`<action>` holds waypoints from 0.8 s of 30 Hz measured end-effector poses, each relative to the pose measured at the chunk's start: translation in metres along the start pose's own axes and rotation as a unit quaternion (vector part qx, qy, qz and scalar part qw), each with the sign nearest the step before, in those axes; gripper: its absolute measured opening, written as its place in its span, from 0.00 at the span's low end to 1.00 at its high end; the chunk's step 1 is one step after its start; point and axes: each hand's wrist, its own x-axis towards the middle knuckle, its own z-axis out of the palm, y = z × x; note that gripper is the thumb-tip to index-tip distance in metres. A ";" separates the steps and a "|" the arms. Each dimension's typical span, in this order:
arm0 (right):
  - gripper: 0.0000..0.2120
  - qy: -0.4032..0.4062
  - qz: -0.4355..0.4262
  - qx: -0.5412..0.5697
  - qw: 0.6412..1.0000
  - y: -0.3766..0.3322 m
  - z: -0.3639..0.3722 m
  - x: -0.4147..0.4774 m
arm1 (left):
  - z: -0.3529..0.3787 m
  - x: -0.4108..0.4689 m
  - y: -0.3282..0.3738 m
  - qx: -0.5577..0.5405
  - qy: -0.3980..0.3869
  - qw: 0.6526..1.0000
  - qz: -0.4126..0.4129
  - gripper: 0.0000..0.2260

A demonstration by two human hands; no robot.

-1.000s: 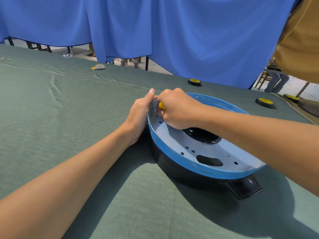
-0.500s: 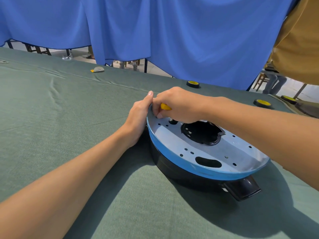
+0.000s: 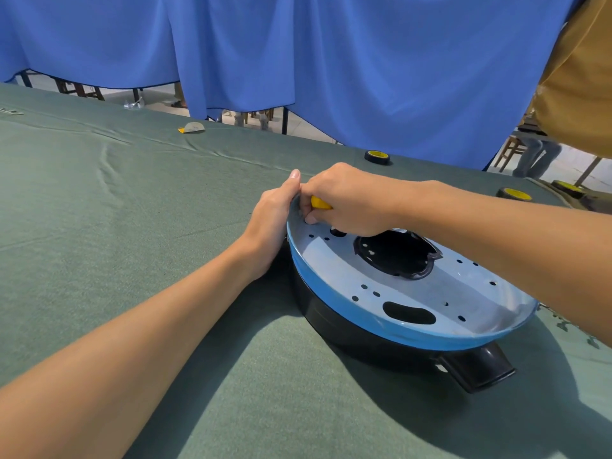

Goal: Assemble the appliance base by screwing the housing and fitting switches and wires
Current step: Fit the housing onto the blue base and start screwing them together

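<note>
The appliance base (image 3: 430,313) lies on the green cloth: a round blue-rimmed plate with several holes, on a black housing whose handle (image 3: 477,369) points to the near right. A black fitting (image 3: 397,256) fills the plate's centre. My right hand (image 3: 347,203) grips a yellow-handled tool (image 3: 320,203) at the plate's far-left edge; its tip is hidden by my fingers. My left hand (image 3: 271,220) rests against the outside of the rim there, thumb up along the edge, fingers hidden behind the housing.
The green cloth covers the table (image 3: 116,226). Rolls of black and yellow tape (image 3: 377,157) (image 3: 513,194) lie at the far edge, and a small grey and yellow item (image 3: 192,128) at far left. A person in a mustard shirt (image 3: 583,77) stands at the top right.
The view has shifted slightly and the base looks tilted more toward me. Both hands stay at the far-left rim; my right hand still works the yellow-handled tool there.
</note>
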 end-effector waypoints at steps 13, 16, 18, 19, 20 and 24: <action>0.14 0.062 0.230 0.078 0.968 -0.039 0.001 0.006 | -0.001 0.003 -0.004 -0.050 0.001 0.999 -0.020 0.26; 0.15 0.055 0.211 0.066 0.974 -0.044 -0.003 0.007 | -0.002 0.003 -0.004 -0.058 -0.004 0.998 -0.017 0.25; 0.17 0.042 0.193 0.063 0.978 -0.047 -0.007 0.005 | -0.001 0.002 -0.004 -0.061 0.000 0.998 -0.015 0.24; 0.17 0.036 0.191 0.065 0.979 -0.047 -0.009 0.004 | -0.001 0.002 -0.004 -0.065 0.004 0.998 -0.015 0.23; 0.16 0.031 0.195 0.078 0.977 -0.049 -0.011 0.004 | -0.001 0.001 -0.003 -0.065 0.007 0.998 -0.015 0.22; 0.13 -0.006 0.253 0.234 0.939 -0.042 -0.016 0.003 | 0.000 -0.001 -0.001 -0.022 0.005 1.000 -0.001 0.21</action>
